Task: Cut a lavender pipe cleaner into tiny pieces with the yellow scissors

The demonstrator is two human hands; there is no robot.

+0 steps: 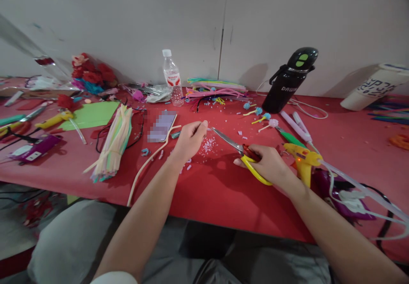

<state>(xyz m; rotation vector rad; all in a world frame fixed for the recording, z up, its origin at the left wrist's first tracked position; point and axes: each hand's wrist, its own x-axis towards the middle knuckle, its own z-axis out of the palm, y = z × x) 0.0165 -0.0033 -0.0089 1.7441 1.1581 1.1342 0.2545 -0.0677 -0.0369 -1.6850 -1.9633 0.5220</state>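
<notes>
My right hand (266,164) grips a pair of scissors (228,139) with red and yellow handles, its blades pointing up and left and looking nearly closed. Close to the tips, my left hand (191,139) is closed in a pinch. A tiny pale purple piece (209,129) shows at its fingertips, probably a bit of pipe cleaner. Under the blades lies a scatter of small white-purple clippings (209,145) on the red tabletop (211,194). A long cream pipe cleaner (143,169) runs along the table left of my left forearm.
Left are a pipe cleaner bundle (116,143), phone (162,126) and green sheet (92,115). Behind stand a plastic bottle (172,79) and black flask (286,83). Small pompom-headed stems (263,117) lie mid-right. A yellow glue gun (303,158) with cables stands beside my right forearm.
</notes>
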